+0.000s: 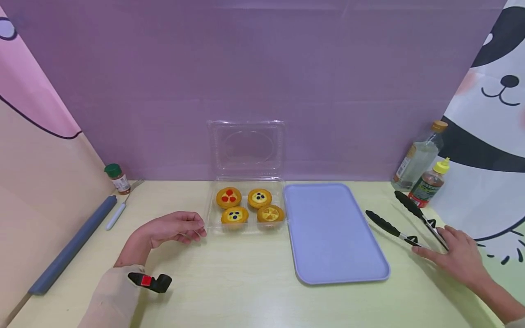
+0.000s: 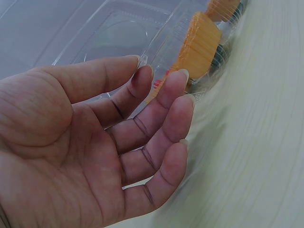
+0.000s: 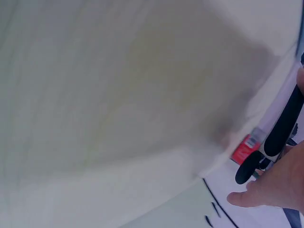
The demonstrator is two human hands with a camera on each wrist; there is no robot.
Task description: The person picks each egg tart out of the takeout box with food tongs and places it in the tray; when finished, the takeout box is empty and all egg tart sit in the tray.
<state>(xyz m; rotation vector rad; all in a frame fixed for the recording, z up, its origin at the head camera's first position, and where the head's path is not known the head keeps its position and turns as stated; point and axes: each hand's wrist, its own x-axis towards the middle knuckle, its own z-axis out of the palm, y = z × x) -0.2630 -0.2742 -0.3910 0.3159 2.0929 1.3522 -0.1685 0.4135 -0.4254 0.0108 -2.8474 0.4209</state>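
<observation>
four small tarts (image 1: 228, 197) sit in a clear clamshell (image 1: 246, 230), mid-width at the far edge of the table (image 1: 229, 282). lid (image 1: 248, 148) is up, near vertical, at the purple backdrop (image 1: 328, 91); we reckon the backdrop props it, so the tarts sit uncovered.

our left hand (image 1: 176, 228) is at the clamshell's near-left corner, fingers loosely bent, thumb and index tips close together by the rim. we can't tell if they pinch it or only touch. probably there to steady light plastic.

our right hand (image 1: 457, 258) grips the tongs (image 1: 409, 205) near the table's right edge, thumb on one arm, fingers on the other. black ends are spread well apart, pointing at the far edge; a hold across both arms should let one hand work them.

lilac tray (image 1: 336, 232) lies flat, its left edge just beside the clamshell, likely so we reach both without shifting.

glass bottle (image 1: 418, 157) and yellow-capped bottle (image 1: 426, 184): far-right corner. jar (image 1: 118, 179): far-left corner, fork (image 1: 116, 215) near it. looks like they're parked aside.
</observation>
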